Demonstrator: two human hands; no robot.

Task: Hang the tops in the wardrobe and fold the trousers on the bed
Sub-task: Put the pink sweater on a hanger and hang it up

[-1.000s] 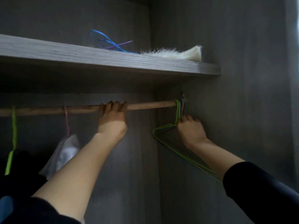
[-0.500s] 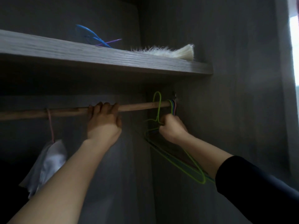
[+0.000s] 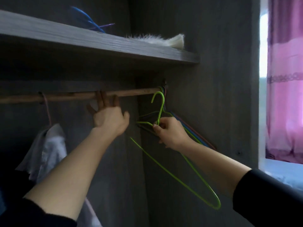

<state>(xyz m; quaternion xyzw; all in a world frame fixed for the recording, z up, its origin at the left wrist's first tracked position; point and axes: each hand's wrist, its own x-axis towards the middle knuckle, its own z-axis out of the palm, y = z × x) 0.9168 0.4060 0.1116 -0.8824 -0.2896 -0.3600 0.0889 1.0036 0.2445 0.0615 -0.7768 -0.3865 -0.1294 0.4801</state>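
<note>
Green hanger (image 3: pixel 161 108) pinched in right hand (image 3: pixel 170 135) grip, hook free just below rail (image 3: pixel 136 93) end; left hand (image 3: pixel 109 120) grip slack at rail.

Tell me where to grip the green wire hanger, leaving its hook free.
Grip the green wire hanger at its neck, just under the hook, from below, where the right hand pinches it. The hook stands upright beside the brown wooden rod and the triangle trails downward, so the neck steers both.
</note>
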